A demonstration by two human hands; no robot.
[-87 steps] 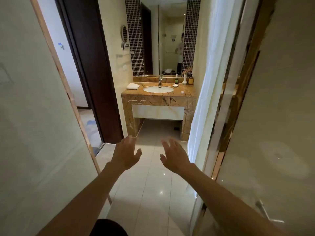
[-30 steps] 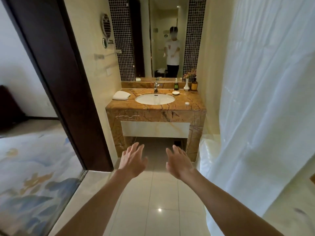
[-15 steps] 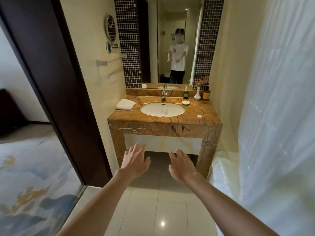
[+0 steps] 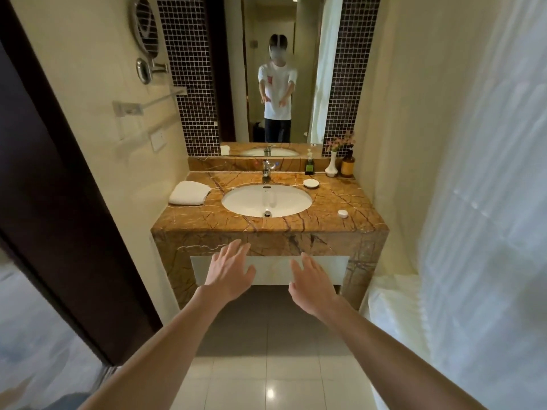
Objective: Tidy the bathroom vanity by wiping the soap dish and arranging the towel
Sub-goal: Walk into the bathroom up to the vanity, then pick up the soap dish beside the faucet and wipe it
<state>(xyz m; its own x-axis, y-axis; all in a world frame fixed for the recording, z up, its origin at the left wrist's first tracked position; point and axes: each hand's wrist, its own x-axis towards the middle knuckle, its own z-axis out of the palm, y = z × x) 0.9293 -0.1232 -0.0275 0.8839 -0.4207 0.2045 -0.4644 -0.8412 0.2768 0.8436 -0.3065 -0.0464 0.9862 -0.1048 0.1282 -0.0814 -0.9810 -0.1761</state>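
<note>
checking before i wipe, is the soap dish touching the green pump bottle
Apart. The head view shows bare marble between the soap dish and the green pump bottle behind it.

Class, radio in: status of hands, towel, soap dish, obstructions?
Left hand, right hand open, empty, short of the vanity. Folded towel left of sink, soap dish right, both untouched. Nothing in the way.

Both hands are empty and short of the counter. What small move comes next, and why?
Probably step closer and reach the left hand to the folded towel at the counter's left. Both hands, the right hand too, are open and below the counter edge; the soap dish sits beyond the sink.
</note>
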